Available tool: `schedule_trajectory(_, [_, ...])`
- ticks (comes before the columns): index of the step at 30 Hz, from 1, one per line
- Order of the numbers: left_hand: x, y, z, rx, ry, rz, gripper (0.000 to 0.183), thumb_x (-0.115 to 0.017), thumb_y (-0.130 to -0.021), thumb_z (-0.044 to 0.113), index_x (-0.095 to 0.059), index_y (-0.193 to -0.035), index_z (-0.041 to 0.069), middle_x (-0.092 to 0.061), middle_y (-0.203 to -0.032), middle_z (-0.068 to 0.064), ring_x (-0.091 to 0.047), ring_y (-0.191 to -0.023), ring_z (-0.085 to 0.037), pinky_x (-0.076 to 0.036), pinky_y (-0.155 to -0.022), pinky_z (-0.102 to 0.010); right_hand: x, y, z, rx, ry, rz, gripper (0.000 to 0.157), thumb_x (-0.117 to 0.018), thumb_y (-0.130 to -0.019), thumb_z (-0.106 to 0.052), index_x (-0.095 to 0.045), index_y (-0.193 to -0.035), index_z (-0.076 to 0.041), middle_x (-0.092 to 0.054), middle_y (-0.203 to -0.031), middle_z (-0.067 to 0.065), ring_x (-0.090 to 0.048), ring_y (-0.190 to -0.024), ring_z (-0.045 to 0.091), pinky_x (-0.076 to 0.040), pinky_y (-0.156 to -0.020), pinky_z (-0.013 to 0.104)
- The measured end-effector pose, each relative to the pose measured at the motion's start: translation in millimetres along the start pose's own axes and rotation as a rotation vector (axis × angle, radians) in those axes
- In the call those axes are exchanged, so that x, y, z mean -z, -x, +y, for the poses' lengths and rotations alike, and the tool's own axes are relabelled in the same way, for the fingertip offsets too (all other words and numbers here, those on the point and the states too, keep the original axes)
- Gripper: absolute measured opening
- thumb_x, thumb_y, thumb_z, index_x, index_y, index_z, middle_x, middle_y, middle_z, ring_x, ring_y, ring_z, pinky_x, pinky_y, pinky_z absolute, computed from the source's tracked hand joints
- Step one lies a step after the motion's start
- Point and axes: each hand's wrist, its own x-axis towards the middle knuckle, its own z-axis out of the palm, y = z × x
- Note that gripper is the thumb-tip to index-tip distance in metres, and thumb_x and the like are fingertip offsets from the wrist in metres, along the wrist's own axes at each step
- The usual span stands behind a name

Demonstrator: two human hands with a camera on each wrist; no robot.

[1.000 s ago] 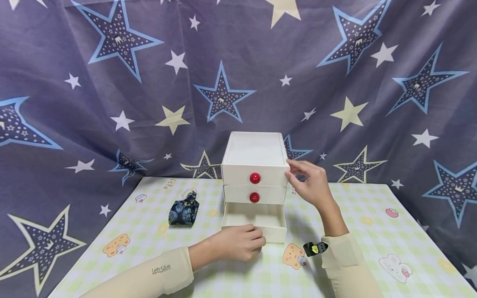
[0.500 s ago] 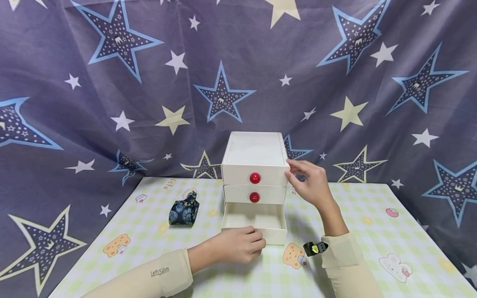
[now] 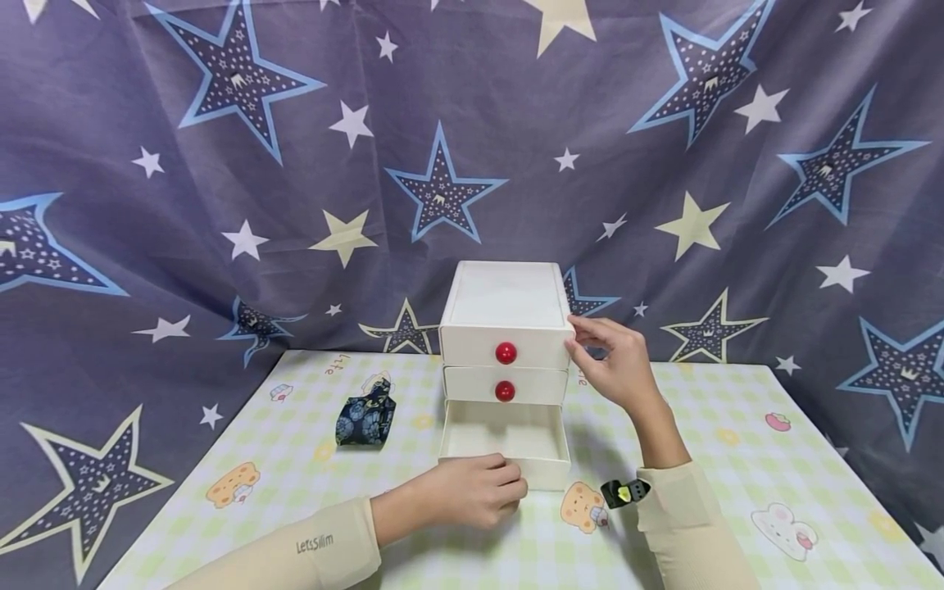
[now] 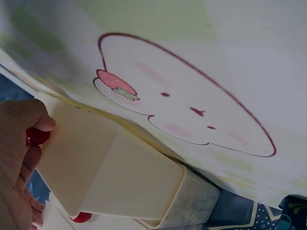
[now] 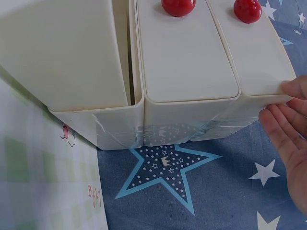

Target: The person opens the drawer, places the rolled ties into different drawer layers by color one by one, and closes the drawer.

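A white three-drawer cabinet (image 3: 507,295) stands in the middle of the table, its bottom drawer (image 3: 549,474) pulled out and the upper two pushed in. My left hand (image 3: 479,492) is at the front of that bottom drawer. In the left wrist view, thumb and fingers pinch its red knob (image 4: 38,136), which the hand hides from the head view. My right hand (image 3: 614,360) holds the cabinet's upper right front corner. The right wrist view has the thumb (image 5: 293,89) on the front face and the fingers along the side. Inside the drawer, the visible floor is bare.
A navy patterned cloth item (image 3: 365,416) lies left of the cabinet. A small black item with a yellow spot (image 3: 625,492) sits beside my right sleeve (image 3: 678,508). Behind the checked table (image 3: 737,459) hangs a star-print cloth (image 3: 516,98).
The bottom drawer has slid slightly further toward me, with my left hand moving along with it. My right hand has stayed at the cabinet's corner.
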Motion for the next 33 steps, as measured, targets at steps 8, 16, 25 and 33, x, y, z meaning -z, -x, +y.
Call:
schedule_trajectory(8, [2.2, -1.4, 1.1, -0.004, -0.01, 0.007, 0.045, -0.035, -0.106, 0.005, -0.07, -0.088, 0.025, -0.057, -0.096, 0.005, -0.056, -0.092, -0.016, -0.05, -0.078, -0.026, -0.2, 0.2, 0.0, -0.001, -0.008, 0.0, 0.035, -0.08, -0.086, -0.001, -0.073, -0.12, 0.003, -0.074, -0.102, 0.013, -0.073, -0.088, 0.024, -0.058, -0.079, 0.02])
schedule_trajectory(16, [2.1, -2.4, 2.3, -0.016, -0.022, 0.025, 0.041, -0.038, -0.106, 0.008, -0.069, -0.087, 0.026, -0.056, -0.095, 0.005, -0.055, -0.091, -0.015, -0.048, -0.075, -0.026, 0.2, 0.1, 0.1, -0.004, -0.007, -0.001, 0.034, -0.079, -0.087, -0.001, -0.073, -0.12, 0.003, -0.074, -0.102, 0.013, -0.073, -0.088, 0.024, -0.059, -0.079, 0.024])
schedule_trajectory(25, [3.2, -2.4, 6.1, -0.023, -0.007, 0.029, 0.045, -0.034, -0.106, 0.006, -0.068, -0.085, 0.026, -0.056, -0.094, 0.005, -0.055, -0.09, -0.015, -0.049, -0.074, -0.026, -1.5, 1.0, 0.7, 0.01, -0.014, 0.017, 0.034, -0.079, -0.086, 0.002, -0.073, -0.119, 0.004, -0.074, -0.099, 0.014, -0.073, -0.085, 0.027, -0.061, -0.076, 0.03])
schedule_trajectory(33, [4.1, -3.4, 7.2, -0.028, -0.003, 0.05, 0.053, -0.027, -0.107, 0.002, -0.068, -0.083, 0.026, -0.056, -0.093, 0.005, -0.055, -0.088, -0.015, -0.049, -0.073, -0.025, -0.7, -0.1, -0.2, 0.007, -0.016, 0.016, 0.036, -0.08, -0.085, 0.003, -0.073, -0.12, 0.004, -0.074, -0.1, 0.014, -0.074, -0.086, 0.027, -0.059, -0.077, 0.025])
